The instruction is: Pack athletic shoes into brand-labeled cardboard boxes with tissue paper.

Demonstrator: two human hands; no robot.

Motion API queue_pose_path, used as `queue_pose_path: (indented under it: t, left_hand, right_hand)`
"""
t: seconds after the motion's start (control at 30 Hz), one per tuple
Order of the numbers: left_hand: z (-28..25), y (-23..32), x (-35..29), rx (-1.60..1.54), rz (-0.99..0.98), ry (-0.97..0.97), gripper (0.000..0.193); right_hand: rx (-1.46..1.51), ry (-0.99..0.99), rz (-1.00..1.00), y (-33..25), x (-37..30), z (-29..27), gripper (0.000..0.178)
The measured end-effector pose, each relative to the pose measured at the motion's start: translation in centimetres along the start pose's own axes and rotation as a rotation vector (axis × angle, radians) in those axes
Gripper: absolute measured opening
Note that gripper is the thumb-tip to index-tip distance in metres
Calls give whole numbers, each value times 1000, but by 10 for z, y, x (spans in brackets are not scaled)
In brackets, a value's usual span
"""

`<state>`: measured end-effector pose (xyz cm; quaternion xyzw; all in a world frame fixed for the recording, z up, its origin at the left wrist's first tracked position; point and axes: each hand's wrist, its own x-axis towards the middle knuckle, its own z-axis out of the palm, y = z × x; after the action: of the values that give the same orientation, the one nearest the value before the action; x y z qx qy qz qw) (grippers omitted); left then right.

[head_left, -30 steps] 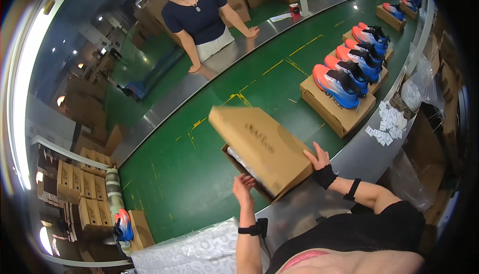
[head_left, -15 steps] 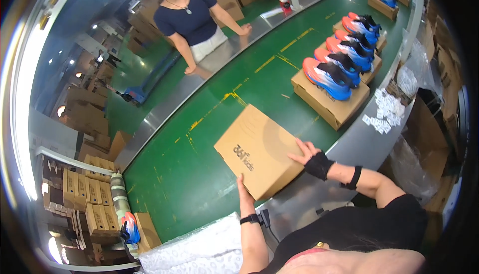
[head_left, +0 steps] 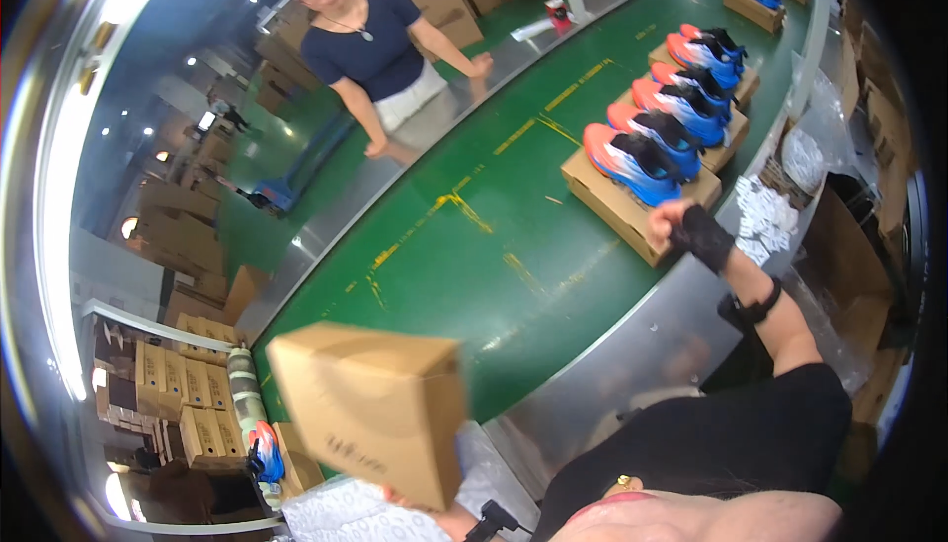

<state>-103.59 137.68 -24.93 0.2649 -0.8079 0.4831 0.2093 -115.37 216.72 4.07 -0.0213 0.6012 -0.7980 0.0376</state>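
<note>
A closed brown cardboard shoebox (head_left: 365, 394), blurred by motion, is raised and tilted at the lower left. My left hand (head_left: 434, 514) grips it from below, most of its fingers hidden behind the box. My right hand (head_left: 671, 227), in a black fingerless glove, is curled closed against the near side of another shoebox (head_left: 607, 201) on the green conveyor belt (head_left: 444, 295). Whatever its fingers hold, if anything, is hidden. On that box stands a pair of orange, white and blue sneakers (head_left: 632, 167) with black collars.
Behind that pair, more sneakers (head_left: 691, 98) stand on boxes along the belt. Small white packets (head_left: 765, 221) lie on the metal edge at right. White patterned wrapping paper (head_left: 346, 507) lies at lower left. Across the belt, a person (head_left: 370, 48) in a dark top leans on the edge.
My left hand has lifted the shoebox off the belt and carried it left toward the wrapping paper. My right hand has let go of it and moved up and right to the box with sneakers.
</note>
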Motion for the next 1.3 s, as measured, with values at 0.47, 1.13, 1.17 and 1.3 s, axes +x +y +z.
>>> queue_pose_path:
  t: [0.47, 1.13, 1.17, 1.3]
  left_hand:
    - [-217, -88, -2, -1679, -1066, -756, 50]
    - [-689, 229, 148, -1919, 611, -100, 47]
    - [-686, 225, 146, -1919, 655, -121, 46]
    - [-688, 221, 145, -2010, 768, -181, 42]
  right_hand:
    - [-1775, 316, -11, 6, 35, -112, 60]
    - [-1070, -152, -156, -13, 38, -77, 22]
    - [-1011, -66, -494, -19, 45, -92, 24]
    - [-1159, -63, -572, -4, 67, -125, 34]
